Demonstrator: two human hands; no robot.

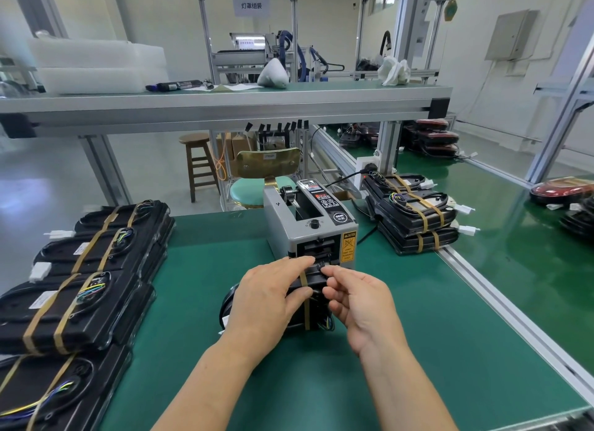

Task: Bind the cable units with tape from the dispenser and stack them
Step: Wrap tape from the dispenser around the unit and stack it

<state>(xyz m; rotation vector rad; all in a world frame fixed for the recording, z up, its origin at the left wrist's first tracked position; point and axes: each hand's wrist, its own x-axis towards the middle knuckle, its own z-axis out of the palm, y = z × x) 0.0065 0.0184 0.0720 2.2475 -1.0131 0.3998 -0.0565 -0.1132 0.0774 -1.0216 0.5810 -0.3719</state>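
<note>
A black cable unit (pixel 313 315) lies on the green mat just in front of the grey tape dispenser (pixel 310 220). One strip of tan tape (pixel 304 289) runs across it. My left hand (pixel 268 300) lies over the unit's left part, its fingers pressing on the tape near the top. My right hand (pixel 356 305) is at the unit's right side, thumb and forefinger pinching something small and dark at the dispenser's outlet; what it is cannot be told. Most of the unit is hidden under both hands.
Taped black units are stacked in a row at the left (pixel 77 289) and in a pile right of the dispenser (pixel 414 212). An aluminium rail (pixel 501 299) borders the mat on the right. A chair (pixel 257 180) and a stool (pixel 197 160) stand beyond the table.
</note>
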